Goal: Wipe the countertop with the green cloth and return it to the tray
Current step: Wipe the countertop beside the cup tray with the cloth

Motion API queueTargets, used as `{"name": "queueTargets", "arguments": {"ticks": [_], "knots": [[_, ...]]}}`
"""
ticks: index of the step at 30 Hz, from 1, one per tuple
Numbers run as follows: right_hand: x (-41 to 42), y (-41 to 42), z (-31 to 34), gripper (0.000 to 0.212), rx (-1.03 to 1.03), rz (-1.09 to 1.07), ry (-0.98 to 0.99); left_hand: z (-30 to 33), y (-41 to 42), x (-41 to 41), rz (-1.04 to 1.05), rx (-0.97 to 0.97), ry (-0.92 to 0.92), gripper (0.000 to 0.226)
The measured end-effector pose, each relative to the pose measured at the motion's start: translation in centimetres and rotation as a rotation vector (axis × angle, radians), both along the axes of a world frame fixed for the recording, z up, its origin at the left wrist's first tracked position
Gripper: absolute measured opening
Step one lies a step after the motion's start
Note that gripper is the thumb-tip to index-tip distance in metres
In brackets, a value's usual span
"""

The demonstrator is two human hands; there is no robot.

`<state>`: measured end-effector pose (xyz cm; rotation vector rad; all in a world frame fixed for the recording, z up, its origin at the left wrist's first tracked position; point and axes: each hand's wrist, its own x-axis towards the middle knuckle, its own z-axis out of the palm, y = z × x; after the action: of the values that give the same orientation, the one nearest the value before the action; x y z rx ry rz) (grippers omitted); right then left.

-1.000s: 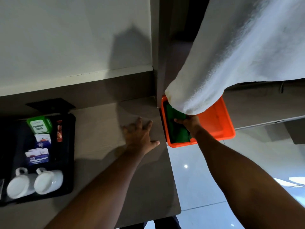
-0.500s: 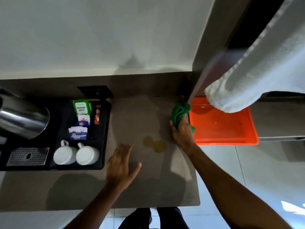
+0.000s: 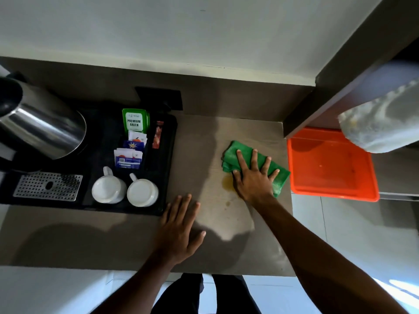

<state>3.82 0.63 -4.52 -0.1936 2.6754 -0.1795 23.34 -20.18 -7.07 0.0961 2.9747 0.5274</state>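
Observation:
The green cloth [image 3: 231, 155] lies bunched on the brown countertop [image 3: 199, 150], near its right edge. My right hand [image 3: 254, 180] presses flat on the cloth with fingers spread. A yellowish stain [image 3: 227, 183] shows on the counter just left of that hand, partly under it. My left hand [image 3: 181, 227] rests flat on the counter near the front edge, holding nothing. The orange tray [image 3: 331, 193] sits empty to the right of the counter, lower than its surface.
A black tray [image 3: 169, 168] at the left holds two white cups [image 3: 124, 189], tea sachets [image 3: 133, 137], a steel kettle [image 3: 43, 130] and a drip grille [image 3: 47, 185]. A white towel [image 3: 383, 123] hangs over the orange tray's far right corner. Tiled floor lies below right.
My right hand took the green cloth out of the orange tray, carried it left onto the counter and now presses it flat by the stain. My left hand slid toward the front edge.

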Motion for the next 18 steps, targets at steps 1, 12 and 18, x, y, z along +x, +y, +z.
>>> {"name": "queueTargets", "arguments": {"ticks": [1,12,18], "knots": [[-0.6,-0.7,-0.1,0.065,0.013,-0.029,0.013,-0.3,-0.1,0.0,0.004,0.015,0.008,0.079],[1.6,1.2,-1.4,0.064,0.062,0.279,0.095,-1.6,-0.4,-0.1,0.03,0.056,0.015,0.077],[0.1,-2.3,-2.3,0.064,0.002,-0.126,0.078,-1.9,-0.5,0.0,0.027,0.045,0.024,0.079]]}}
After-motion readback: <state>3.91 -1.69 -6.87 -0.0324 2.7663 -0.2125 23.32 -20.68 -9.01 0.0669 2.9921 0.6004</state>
